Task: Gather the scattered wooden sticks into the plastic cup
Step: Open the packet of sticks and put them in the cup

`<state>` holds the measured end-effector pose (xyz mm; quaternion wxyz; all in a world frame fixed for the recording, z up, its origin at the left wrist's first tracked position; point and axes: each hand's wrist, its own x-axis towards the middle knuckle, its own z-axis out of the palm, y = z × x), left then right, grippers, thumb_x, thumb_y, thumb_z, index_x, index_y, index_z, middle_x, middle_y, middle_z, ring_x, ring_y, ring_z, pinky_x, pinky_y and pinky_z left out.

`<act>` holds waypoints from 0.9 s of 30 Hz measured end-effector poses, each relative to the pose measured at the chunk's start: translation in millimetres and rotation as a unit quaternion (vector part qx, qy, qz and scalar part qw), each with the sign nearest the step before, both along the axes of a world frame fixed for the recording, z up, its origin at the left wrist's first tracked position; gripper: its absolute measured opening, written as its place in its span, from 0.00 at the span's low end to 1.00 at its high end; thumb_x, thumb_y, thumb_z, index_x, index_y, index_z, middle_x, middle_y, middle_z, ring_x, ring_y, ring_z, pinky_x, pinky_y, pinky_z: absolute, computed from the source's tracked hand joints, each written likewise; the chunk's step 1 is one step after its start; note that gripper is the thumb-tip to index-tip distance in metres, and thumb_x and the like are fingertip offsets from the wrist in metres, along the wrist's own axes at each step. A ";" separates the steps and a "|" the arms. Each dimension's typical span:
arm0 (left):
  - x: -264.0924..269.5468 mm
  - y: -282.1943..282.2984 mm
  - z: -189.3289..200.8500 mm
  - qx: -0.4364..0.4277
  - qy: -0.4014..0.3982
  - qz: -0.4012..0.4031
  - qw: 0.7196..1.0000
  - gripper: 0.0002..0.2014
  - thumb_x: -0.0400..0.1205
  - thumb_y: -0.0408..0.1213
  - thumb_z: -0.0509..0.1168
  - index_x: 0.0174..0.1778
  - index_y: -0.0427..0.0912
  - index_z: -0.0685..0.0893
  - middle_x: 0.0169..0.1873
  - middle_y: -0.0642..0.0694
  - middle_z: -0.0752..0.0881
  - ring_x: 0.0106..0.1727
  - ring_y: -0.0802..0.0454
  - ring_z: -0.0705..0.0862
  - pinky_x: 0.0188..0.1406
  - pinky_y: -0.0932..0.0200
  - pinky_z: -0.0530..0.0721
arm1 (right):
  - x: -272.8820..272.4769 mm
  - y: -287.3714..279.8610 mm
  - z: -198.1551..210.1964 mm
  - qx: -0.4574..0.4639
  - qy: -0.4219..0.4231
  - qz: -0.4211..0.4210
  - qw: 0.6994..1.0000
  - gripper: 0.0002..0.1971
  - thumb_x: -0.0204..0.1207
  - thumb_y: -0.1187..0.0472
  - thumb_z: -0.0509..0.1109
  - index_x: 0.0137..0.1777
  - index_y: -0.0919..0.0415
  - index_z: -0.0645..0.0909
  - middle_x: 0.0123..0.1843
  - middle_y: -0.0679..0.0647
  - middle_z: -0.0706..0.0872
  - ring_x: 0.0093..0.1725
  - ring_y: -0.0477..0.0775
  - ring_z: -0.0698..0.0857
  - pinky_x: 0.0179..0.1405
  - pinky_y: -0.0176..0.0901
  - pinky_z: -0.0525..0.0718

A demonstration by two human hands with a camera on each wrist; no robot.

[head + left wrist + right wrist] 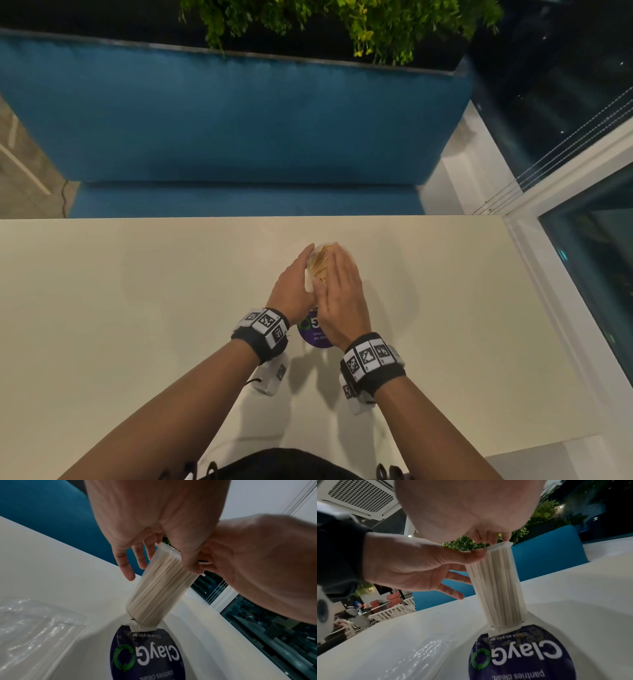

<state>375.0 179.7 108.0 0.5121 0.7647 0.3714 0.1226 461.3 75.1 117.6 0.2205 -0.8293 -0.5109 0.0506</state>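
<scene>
A clear plastic cup [313, 277] [159, 588] [501, 588] packed with several wooden sticks [320, 265] stands on the white table [137, 308], its base at the edge of a round purple sticker [313, 335]. My left hand [293, 282] [406, 566] curves round the cup's left side, thumb against the wall just under the rim, the other fingers reaching past its far side. My right hand [342, 294] [471, 507] lies over the cup's mouth, fingertips resting on the rim and stick ends. No loose sticks show on the table.
A crumpled clear plastic wrapper [34, 628] [426, 655] lies on the table to the left of the sticker. A blue sofa [239, 120] stands beyond the far table edge, with plants [342, 27] behind it. A window frame [565, 274] runs along the right.
</scene>
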 end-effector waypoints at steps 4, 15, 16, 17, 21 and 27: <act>0.0 1.5 -0.3 0.007 0.002 -0.002 1.000 0.41 0.81 0.30 0.71 0.88 0.54 0.61 0.79 0.44 0.78 0.77 0.46 0.78 0.77 0.43 0.79 | 1.6 3.8 -10.2 -0.092 -0.032 0.017 0.995 0.37 0.90 0.40 0.30 0.92 0.61 0.47 0.93 0.54 0.47 0.91 0.48 0.39 0.90 0.58 0.45; -83.3 10.4 -25.7 0.143 0.074 0.009 0.987 0.21 0.83 0.33 0.70 0.72 0.46 0.80 0.59 0.48 0.88 0.58 0.48 0.85 0.62 0.41 0.84 | 6.0 1.8 -17.4 -0.081 -0.020 0.026 0.996 0.33 0.91 0.45 0.43 0.91 0.62 0.51 0.93 0.54 0.49 0.92 0.50 0.41 0.90 0.59 0.45; -98.9 6.5 -33.5 0.167 0.093 0.009 0.981 0.15 0.82 0.30 0.69 0.64 0.47 0.85 0.54 0.48 0.88 0.54 0.47 0.84 0.59 0.41 0.84 | 5.6 1.9 -17.1 -0.067 -0.011 0.023 0.997 0.32 0.91 0.47 0.45 0.91 0.62 0.54 0.93 0.55 0.52 0.92 0.51 0.43 0.90 0.59 0.47; -113.1 0.9 -40.3 0.173 0.121 0.002 0.977 0.13 0.81 0.30 0.69 0.61 0.47 0.86 0.52 0.49 0.86 0.54 0.46 0.84 0.58 0.42 0.84 | 3.8 1.5 -15.7 -0.048 -0.001 0.017 0.999 0.31 0.90 0.50 0.49 0.90 0.63 0.57 0.92 0.56 0.55 0.92 0.53 0.47 0.89 0.60 0.50; -147.9 -28.2 -68.5 0.063 0.217 0.050 0.973 0.23 0.79 0.40 0.76 0.68 0.41 0.77 0.61 0.44 0.78 0.60 0.44 0.83 0.62 0.46 0.84 | -14.0 -5.7 -2.4 0.102 -0.023 -0.007 0.995 0.24 0.80 0.65 0.66 0.77 0.65 0.78 0.80 0.61 0.77 0.83 0.62 0.70 0.83 0.59 0.66; -150.5 -54.5 -75.0 -0.027 0.219 0.133 0.966 0.07 0.79 0.39 0.75 0.49 0.43 0.85 0.47 0.45 0.88 0.51 0.44 0.87 0.54 0.52 0.83 | -57.5 -21.3 -18.1 0.035 0.136 0.051 0.989 0.16 0.81 0.64 0.67 0.68 0.57 0.80 0.63 0.49 0.81 0.66 0.48 0.74 0.73 0.47 0.73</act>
